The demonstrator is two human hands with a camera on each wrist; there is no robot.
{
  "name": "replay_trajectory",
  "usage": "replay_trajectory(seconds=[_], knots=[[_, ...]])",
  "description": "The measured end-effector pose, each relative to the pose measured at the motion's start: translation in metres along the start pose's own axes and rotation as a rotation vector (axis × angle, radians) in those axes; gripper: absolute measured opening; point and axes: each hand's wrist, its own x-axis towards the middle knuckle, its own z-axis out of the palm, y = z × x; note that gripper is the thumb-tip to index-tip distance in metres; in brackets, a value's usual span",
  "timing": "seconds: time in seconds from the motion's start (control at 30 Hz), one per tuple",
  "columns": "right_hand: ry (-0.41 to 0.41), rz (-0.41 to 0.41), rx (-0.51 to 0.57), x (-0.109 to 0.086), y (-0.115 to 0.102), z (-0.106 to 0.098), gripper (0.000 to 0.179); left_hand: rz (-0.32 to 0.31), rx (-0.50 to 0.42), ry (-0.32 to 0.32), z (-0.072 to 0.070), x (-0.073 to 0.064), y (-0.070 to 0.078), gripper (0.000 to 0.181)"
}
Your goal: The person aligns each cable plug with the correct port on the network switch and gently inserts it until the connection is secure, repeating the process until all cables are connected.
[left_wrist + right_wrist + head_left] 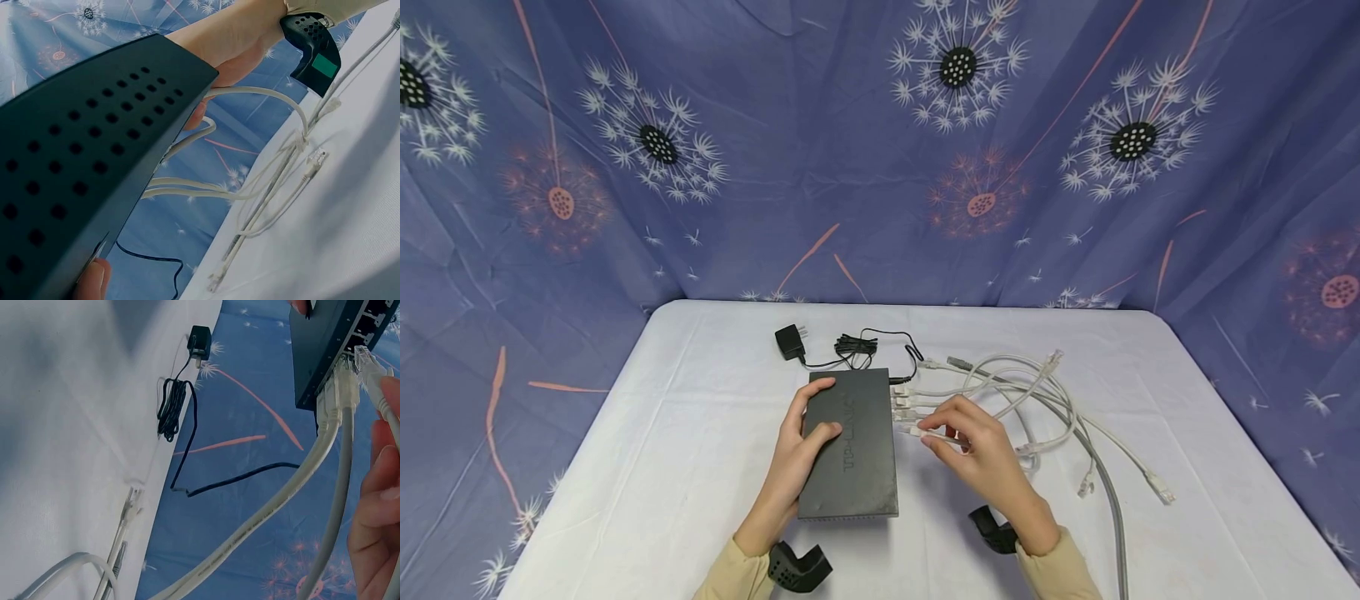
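A black TP-LINK box point(861, 458), long axis running away from the wearer, is gripped at its left edge by the left hand point(795, 443). Just off its right-hand port side, beside seated plugs point(347, 394), a pale cable plug point(375, 382), tip leftward, is pinched by the nearer right hand point(981, 446).

Your TP-LINK network switch point(859, 483): smooth, matt casing, metal-looking. Your Ethernet plug point(363, 359): glossy clear plastic tip. Ethernet cables point(241, 534): smooth plastic sheathing. Power adapter point(788, 342): matt plastic. Tablecloth point(700, 417): matt cloth. Backdrop point(812, 108): smooth, creased cloth. Your sleeves point(1058, 575): soft-looking matt cloth.
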Motion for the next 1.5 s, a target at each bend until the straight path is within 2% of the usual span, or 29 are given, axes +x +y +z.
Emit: replay_trajectory(seconds=[0.47,0.83,1.03,1.5], knots=[[0.011,-0.079,-0.055,0.002,0.002,0.004,0.015,0.000,-0.010,-0.027,0.001,0.000,0.002,0.056],[0.075,-0.133,0.031,0.006,-0.002,0.012,0.026,0.028,0.006,-0.043,0.000,0.001,0.003,0.057],[0.114,-0.163,0.007,0.010,-0.003,0.016,0.029,0.040,0.066,-0.038,-0.002,0.001,0.007,0.057],[0.164,-0.188,-0.002,0.009,-0.002,0.025,0.032,0.033,0.082,-0.056,-0.004,0.000,0.009,0.058]])
